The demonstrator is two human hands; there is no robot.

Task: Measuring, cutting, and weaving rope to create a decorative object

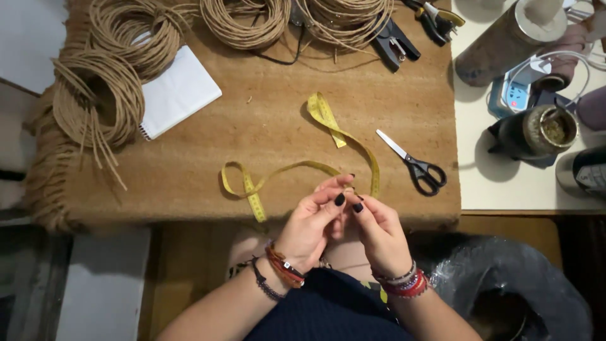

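- Your left hand (309, 224) and right hand (377, 228) meet fingertip to fingertip at the mat's 6 o'clock edge.
- Grip: both pinched together; can't tell whether they hold anything.
- Yellow tape measure (297, 168) lies loose on the mat, just at 12 o'clock of your fingers.
- Scissors (416, 165) at 2 o'clock, apart.
- Notepad (177, 91) at 10 o'clock, beside the twine coils (101, 101).

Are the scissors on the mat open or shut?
Shut. The scissors lie flat on the mat, their blades together as one strip and the black handle loops side by side.
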